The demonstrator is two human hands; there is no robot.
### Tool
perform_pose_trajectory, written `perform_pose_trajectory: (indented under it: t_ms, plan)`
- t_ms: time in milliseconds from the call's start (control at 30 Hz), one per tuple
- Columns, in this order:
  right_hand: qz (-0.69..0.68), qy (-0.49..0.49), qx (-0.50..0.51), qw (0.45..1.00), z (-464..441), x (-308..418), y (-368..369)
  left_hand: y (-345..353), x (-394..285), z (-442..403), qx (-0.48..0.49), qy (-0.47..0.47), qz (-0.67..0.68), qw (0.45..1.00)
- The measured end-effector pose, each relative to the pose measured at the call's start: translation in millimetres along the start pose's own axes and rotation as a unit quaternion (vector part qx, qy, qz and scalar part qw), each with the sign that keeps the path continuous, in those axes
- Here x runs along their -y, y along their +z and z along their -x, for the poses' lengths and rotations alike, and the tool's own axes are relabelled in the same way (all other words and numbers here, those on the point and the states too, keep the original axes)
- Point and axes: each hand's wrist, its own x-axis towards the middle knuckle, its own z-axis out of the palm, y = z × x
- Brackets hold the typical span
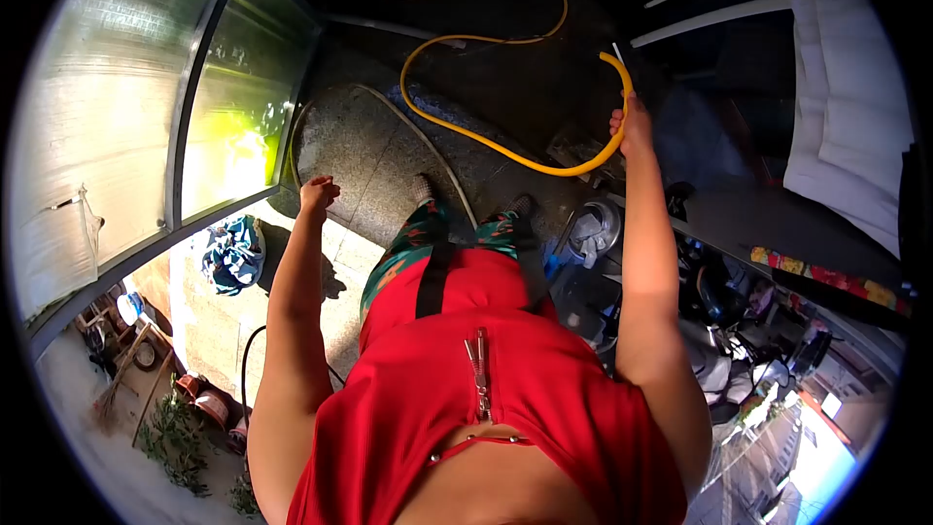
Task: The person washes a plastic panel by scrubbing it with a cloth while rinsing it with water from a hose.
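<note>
"Noting hard floor [369,160], shaded far, sunlit near left. Counts?"

"Two translucent panels [238,78], left; one yellow hose [486,144], far floor to right hand [632,124], fingers wrapped round it. Left hand [319,194] near panels, fingers bent (pressed together? can't tell)."

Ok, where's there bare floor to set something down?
There's a paved patch ahead of your left hand, inside the thin hose's curve, and a sunlit patch between your left forearm and left leg. It's crowded on your right around the metal pot, and the yellow hose winds across the floor ahead.
</note>
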Motion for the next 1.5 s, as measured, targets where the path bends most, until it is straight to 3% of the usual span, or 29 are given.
perform_pose_trajectory:
  t_ms: [67,100,133,233,367,467,533,633,667,733,800,833,867,933,967,1000,1033,1100,1233,1300,1400,1500]
  plan:
    - [-0.072,0.051,-0.053,0.995,6,-37,-10,-22,-17,16,-0.029,-0.01,-0.018,0.999]
    - [-0.096,0.046,-0.077,0.991,-16,-18,-61,48,-21,12,-0.035,-0.011,-0.031,0.999]
    - [-0.139,0.073,-0.083,0.984,-14,-42,-52,33,-30,19,-0.028,-0.012,-0.058,0.998]
    - [-0.22,0.107,-0.093,0.965,-4,-66,-42,80,-47,29,0.097,0.056,-0.178,0.978]
    - [-0.269,0.078,-0.028,0.96,19,-52,-5,211,-49,48,0.282,0.165,-0.321,0.889]
    - [-0.31,0.062,0.044,0.948,44,-28,35,299,-61,91,0.29,0.358,-0.362,0.81]
    - [-0.33,0.051,0.084,0.939,64,-15,52,340,-62,108,0.275,0.492,-0.385,0.731]
    - [-0.347,0.022,0.146,0.926,72,-11,58,375,-80,115,0.403,0.354,-0.455,0.711]
    - [-0.368,0.01,0.138,0.92,72,-13,52,379,-87,128,0.348,0.3,-0.471,0.754]
    - [-0.408,-0.012,0.121,0.905,72,-23,43,384,-80,115,0.307,0.303,-0.509,0.745]
    - [-0.141,-0.111,-0.014,0.984,61,-72,8,387,-87,104,0.291,0.32,-0.519,0.738]
    - [0.088,-0.14,-0.122,0.979,48,-123,-13,390,-95,100,0.284,0.295,-0.519,0.75]
    - [0.311,-0.159,-0.222,0.91,35,-175,-37,394,-104,95,0.277,0.271,-0.518,0.762]
    - [0.393,0.133,-0.186,0.891,46,-269,-83,405,-120,100,0.269,0.223,-0.489,0.8]
    - [0.388,0.262,-0.165,0.868,71,-280,-92,410,-124,96,0.272,0.208,-0.465,0.816]
    - [0.445,0.295,-0.143,0.833,99,-288,-100,415,-126,92,0.277,0.19,-0.441,0.832]
    - [0.415,0.292,-0.123,0.853,108,-330,-111,419,-128,89,0.28,0.173,-0.417,0.848]
    - [0.262,0.105,-0.139,0.949,110,-465,-128,435,-136,88,0.292,0.164,-0.398,0.854]
    - [0.307,0.191,-0.149,0.92,134,-404,-133,472,-154,96,0.322,0.129,-0.428,0.835]
    - [0.328,0.256,-0.191,0.889,132,-366,-132,506,-154,105,0.293,0.11,-0.416,0.853]
    - [0.338,0.231,-0.248,0.878,147,-323,-139,567,-162,125,0.309,0.081,-0.439,0.84]
    - [0.367,0.171,-0.28,0.871,171,-307,-154,646,-174,151,0.333,0.058,-0.371,0.865]
